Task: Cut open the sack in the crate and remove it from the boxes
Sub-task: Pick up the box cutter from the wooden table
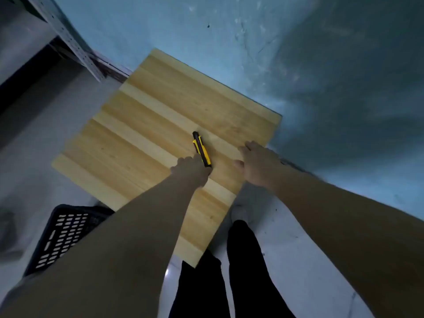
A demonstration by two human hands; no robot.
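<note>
A yellow and black utility knife (pixel 202 149) lies on the wooden table top (pixel 142 134), its length running away from me. My left hand (pixel 191 172) has its fingers curled round the knife's near end. My right hand (pixel 258 161) rests flat with straight fingers near the table's right edge, a little to the right of the knife. A black slatted crate (pixel 66 228) stands on the floor at the lower left, partly hidden by my left arm. No sack or boxes show in this view.
The table stands against a blue-green wall (pixel 298 65). A grey perforated metal shelf post (pixel 68 35) rises at the upper left. The floor (pixel 298 260) is pale, and my dark-trousered legs (pixel 243 260) stand by the table's near corner.
</note>
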